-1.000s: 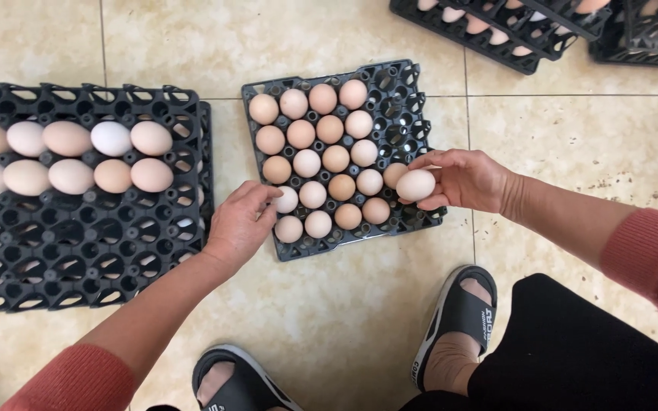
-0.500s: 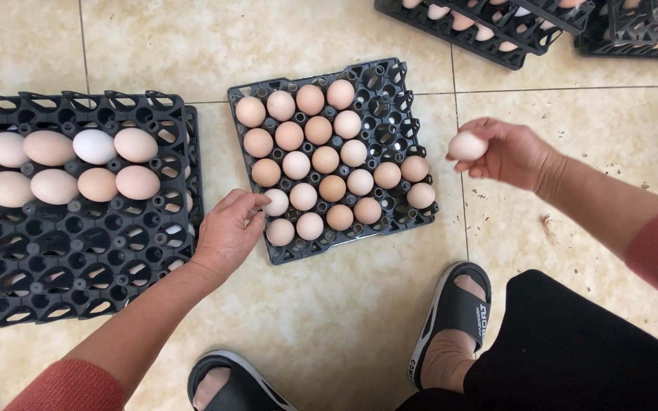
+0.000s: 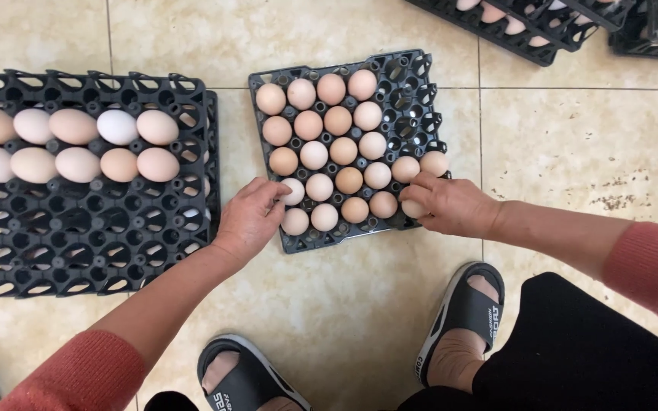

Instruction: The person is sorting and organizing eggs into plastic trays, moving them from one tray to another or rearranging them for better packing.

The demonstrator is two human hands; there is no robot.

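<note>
A black plastic egg tray (image 3: 413, 99) lies on the tiled floor, most of its cups filled with tan and pale eggs. My left hand (image 3: 249, 217) rests on the tray's near left corner, fingertips touching a pale egg (image 3: 293, 192). My right hand (image 3: 451, 204) is at the near right corner, fingers curled around an egg (image 3: 413, 208) that sits low over a cup. The right columns of cups at the far side are bare.
A larger black tray (image 3: 85, 236) at the left holds two rows of bigger eggs (image 3: 78, 144). More black trays (image 3: 542, 23) lie at the top right. My feet in black sandals (image 3: 462, 312) stand near the bottom, and black trousers fill the lower right.
My right hand, which held a pale egg up in the air to the right of the tray, has come down to the tray's near right corner. The left hand stayed at the tray.
</note>
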